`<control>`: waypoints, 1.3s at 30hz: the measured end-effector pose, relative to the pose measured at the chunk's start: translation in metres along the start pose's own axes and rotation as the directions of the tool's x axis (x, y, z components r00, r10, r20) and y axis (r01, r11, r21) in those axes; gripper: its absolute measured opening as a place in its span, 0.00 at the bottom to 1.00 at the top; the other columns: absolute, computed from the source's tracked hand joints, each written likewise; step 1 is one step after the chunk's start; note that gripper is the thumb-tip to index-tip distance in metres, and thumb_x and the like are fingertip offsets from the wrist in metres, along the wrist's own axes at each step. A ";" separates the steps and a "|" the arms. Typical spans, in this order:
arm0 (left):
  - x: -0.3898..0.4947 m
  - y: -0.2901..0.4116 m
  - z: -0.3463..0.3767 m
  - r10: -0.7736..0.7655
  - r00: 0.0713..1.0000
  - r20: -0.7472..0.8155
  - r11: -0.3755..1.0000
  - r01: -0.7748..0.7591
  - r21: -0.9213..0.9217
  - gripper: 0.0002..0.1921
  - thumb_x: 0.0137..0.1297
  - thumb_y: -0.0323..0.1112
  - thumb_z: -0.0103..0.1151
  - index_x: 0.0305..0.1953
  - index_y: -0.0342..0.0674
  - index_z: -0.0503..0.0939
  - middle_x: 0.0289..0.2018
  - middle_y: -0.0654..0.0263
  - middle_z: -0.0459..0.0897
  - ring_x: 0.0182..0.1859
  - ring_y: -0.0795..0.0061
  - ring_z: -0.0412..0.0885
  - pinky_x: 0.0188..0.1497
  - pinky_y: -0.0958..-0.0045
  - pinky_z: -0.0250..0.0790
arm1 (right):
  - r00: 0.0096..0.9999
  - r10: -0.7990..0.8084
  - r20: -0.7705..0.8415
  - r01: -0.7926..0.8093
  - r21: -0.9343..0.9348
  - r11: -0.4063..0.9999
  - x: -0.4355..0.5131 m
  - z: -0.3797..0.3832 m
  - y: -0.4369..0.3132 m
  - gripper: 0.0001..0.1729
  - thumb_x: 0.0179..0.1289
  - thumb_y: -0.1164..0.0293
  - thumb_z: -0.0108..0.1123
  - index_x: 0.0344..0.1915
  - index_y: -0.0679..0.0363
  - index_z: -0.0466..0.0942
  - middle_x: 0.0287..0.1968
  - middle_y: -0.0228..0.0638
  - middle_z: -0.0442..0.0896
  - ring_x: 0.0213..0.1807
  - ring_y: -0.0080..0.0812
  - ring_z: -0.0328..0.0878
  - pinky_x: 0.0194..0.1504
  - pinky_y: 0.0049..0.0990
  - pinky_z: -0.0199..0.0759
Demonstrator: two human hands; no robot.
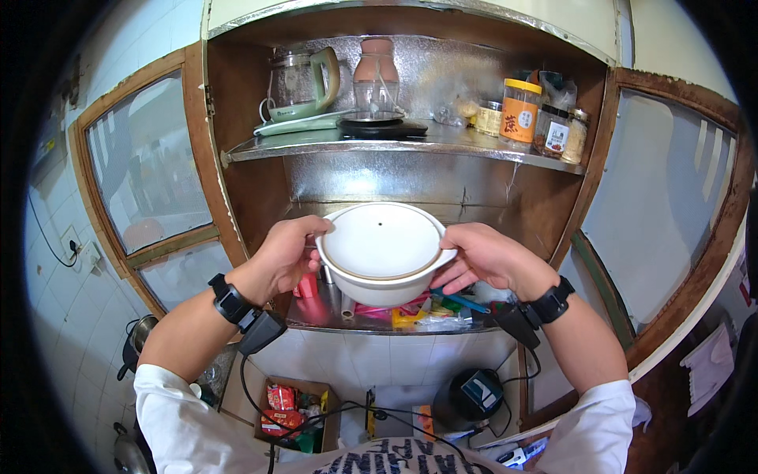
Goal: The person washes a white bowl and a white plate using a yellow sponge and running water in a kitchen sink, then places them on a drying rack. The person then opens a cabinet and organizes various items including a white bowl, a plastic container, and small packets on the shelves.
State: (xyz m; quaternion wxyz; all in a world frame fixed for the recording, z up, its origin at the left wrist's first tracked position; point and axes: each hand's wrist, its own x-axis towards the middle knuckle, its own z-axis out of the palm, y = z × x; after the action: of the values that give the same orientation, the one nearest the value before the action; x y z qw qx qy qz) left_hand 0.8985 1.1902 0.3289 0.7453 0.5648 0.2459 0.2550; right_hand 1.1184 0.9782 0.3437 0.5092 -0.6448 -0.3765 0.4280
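Observation:
A white ceramic casserole pot (385, 290) is held up in front of the cupboard's lower shelf. Its white lid (382, 243), set upside down or sunken within the rim, has a small dark hole near the far side. My left hand (290, 252) grips the pot's left handle, thumb on top. On the other side my right hand (479, 260) holds the right handle (448, 256), thumb above and fingers spread beneath. Black straps with box-shaped devices and cables are on both wrists.
The upper shelf (474, 145) bears an electric glass kettle (296, 89), a pink-topped blender (377, 71) and several jars (521, 112). Plastic bags and packets (438, 314) lie on the lower shelf. Wooden-framed doors (201, 148) (616, 148) stand open. A cardboard box (330, 415) of packets is below.

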 end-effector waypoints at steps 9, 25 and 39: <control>0.038 0.042 0.050 0.050 0.970 0.237 0.998 -0.041 -0.040 0.09 0.74 0.36 0.58 0.36 0.38 0.77 0.24 0.74 0.73 0.21 0.87 0.69 0.21 0.83 0.65 | 0.949 -0.061 -0.310 0.110 0.144 0.983 -0.037 -0.029 -0.024 0.27 0.66 0.67 0.50 0.53 0.84 0.71 0.35 0.58 0.87 0.30 0.45 0.90 0.29 0.31 0.90; 0.164 0.143 0.166 0.309 0.884 0.351 0.951 -0.286 -0.118 0.15 0.68 0.33 0.62 0.49 0.34 0.69 0.33 0.64 0.72 0.29 0.76 0.74 0.28 0.78 0.73 | 0.834 -0.105 -0.542 0.206 0.131 0.970 -0.005 -0.124 -0.120 0.28 0.73 0.65 0.48 0.69 0.65 0.63 0.49 0.59 0.83 0.32 0.41 0.90 0.28 0.27 0.90; 0.159 0.159 0.103 0.602 0.752 0.267 0.561 -0.637 0.530 0.17 0.69 0.39 0.63 0.54 0.36 0.81 0.54 0.55 0.80 0.51 0.63 0.84 0.50 0.66 0.78 | 0.825 -0.203 -0.528 0.241 0.003 0.971 0.039 -0.145 -0.136 0.28 0.76 0.62 0.49 0.69 0.62 0.60 0.60 0.59 0.75 0.33 0.46 0.89 0.26 0.27 0.89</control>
State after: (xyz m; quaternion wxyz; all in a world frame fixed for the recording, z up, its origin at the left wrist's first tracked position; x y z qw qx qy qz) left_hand 1.0686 1.2578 0.4947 0.3997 0.8237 0.0777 0.3945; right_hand 1.2605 0.9928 0.4871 0.6608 -0.6706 -0.2806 0.1870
